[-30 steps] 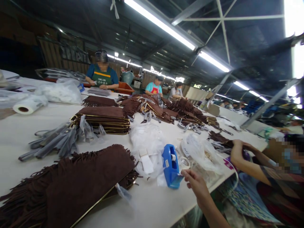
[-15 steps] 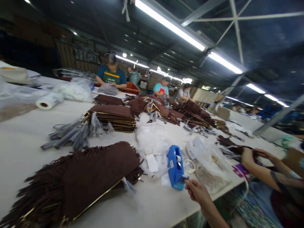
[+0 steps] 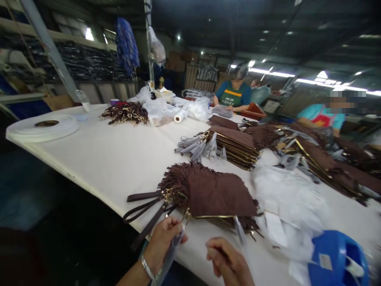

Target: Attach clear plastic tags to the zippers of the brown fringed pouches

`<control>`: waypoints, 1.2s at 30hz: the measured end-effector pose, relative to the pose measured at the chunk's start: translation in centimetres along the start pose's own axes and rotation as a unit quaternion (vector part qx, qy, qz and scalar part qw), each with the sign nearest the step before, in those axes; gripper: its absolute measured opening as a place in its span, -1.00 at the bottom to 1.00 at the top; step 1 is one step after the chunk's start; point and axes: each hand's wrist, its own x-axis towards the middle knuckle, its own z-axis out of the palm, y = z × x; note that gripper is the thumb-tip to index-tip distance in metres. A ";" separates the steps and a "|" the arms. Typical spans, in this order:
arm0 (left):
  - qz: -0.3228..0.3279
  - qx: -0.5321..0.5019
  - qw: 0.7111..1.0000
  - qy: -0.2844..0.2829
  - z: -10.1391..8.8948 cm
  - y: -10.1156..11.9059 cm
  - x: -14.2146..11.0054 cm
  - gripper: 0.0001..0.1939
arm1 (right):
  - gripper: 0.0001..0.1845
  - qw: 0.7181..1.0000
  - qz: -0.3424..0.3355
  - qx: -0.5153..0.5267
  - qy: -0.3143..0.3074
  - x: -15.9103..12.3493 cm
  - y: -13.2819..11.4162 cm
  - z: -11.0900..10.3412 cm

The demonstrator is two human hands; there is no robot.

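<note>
The right hand (image 3: 228,260), contents unclear, has left the tape dispenser (image 3: 333,251) for the plastic-sleeved strap (image 3: 170,257) the left hand (image 3: 160,240) pinches.

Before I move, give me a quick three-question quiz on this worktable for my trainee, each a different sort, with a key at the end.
1. True or false: in the picture, the blue tape dispenser is to the right of the nearest brown fringed bag.

2. What is the left hand holding?
A. a pair of scissors
B. a plastic-sleeved strap
C. a drinking cup

3. Fill in the blank: the zip along that bag's near edge is ____ in colour.

Key: 1. True. 2. B. 3. Gold.
</note>
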 end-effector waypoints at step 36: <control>0.072 0.041 0.993 -0.089 -1.9 -0.3 1.1 -0.90 | -0.74 0.969 -0.087 -0.213 -0.084 6.0 -2.8 5.0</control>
